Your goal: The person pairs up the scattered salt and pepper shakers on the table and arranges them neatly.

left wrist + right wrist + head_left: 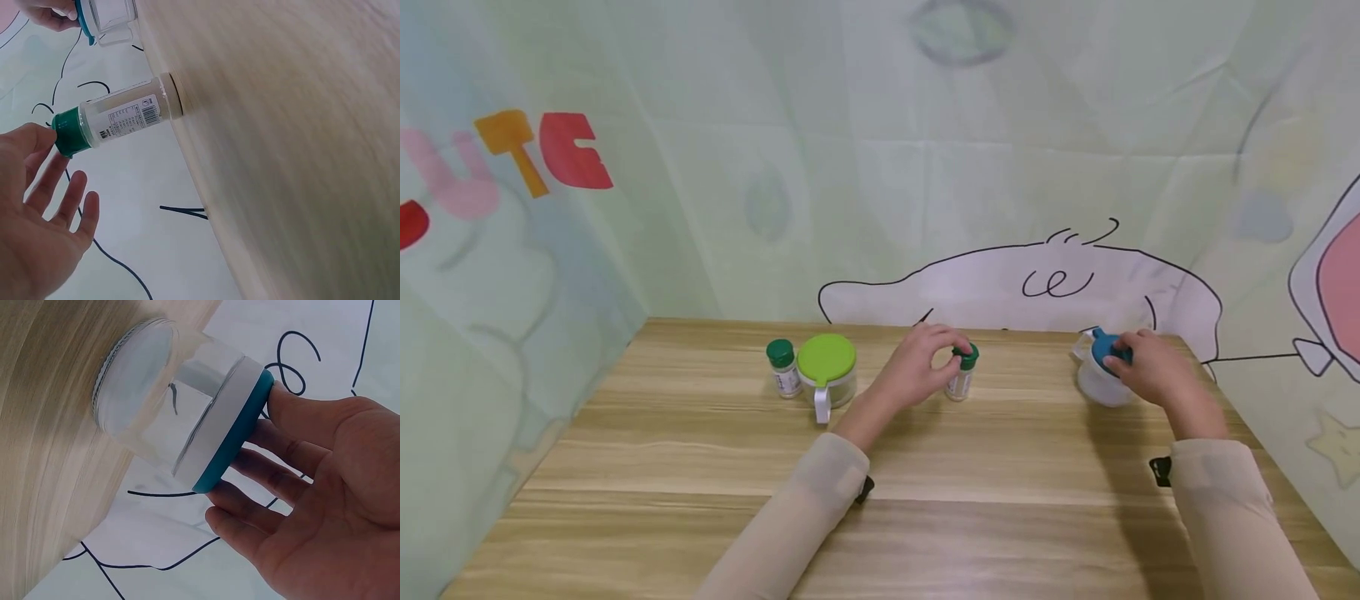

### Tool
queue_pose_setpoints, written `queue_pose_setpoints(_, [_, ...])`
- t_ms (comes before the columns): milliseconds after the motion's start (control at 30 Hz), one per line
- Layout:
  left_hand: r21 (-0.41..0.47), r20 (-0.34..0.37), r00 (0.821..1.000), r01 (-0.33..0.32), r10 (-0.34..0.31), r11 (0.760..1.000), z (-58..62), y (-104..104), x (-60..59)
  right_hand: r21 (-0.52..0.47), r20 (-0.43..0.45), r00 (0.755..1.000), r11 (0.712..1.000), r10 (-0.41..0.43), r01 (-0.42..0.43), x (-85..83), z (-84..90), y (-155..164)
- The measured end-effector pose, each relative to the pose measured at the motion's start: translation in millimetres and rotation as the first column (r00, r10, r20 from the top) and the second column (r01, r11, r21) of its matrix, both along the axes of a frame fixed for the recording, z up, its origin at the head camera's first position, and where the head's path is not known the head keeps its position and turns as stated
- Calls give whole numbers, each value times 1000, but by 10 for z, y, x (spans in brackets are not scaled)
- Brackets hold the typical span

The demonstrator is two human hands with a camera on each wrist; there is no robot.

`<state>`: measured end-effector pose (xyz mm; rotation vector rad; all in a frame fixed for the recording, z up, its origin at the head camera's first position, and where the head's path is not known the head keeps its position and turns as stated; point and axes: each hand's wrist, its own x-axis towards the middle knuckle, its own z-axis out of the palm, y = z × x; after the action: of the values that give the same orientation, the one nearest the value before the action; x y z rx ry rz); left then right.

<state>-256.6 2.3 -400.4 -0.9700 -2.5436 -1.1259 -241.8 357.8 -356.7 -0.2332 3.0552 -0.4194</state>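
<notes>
Two hands working at once, both at the far edge of the table point(925, 500). Left hand point(917, 371) is at the small bottle point(961, 375) with the green cap point(70, 130): thumb tip touches the cap, other fingers point(72, 200) spread and straight, so no real grip, just contact. Bottle stands upright near table centre, close to the back wall. Right hand point(1150, 367) sits on top of the clear jar point(1101, 383), fingers draped on its blue lid point(234, 434); wrist view shows the fingertips laid against the lid edge, fairly straight, not wrapped round it. Jar is upright near the far right corner. Second green-capped bottle point(784, 367) and a tub with a lime lid point(826, 358) stand together left of centre, untouched, well apart from both hands. My read: this is the reach/contact step, both hands arriving at caps, neither one seized. Next move needs the fingers to curl round each cap for a firm pinch; the bottle is narrow and light, likely to tip if pushed sideways, so press down, not across.
</notes>
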Motion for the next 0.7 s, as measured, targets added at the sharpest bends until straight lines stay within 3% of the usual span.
queue_pose_setpoints(233, [-20, 10, 1000, -28, 28, 999, 16, 20, -3, 9, 2, 1000, 1000, -25, 25, 11, 12, -21])
queue_pose_setpoints(700, [-50, -41, 997, -70, 68, 996, 15, -6, 75, 7, -4, 1000, 1000, -15, 15, 36, 21, -28])
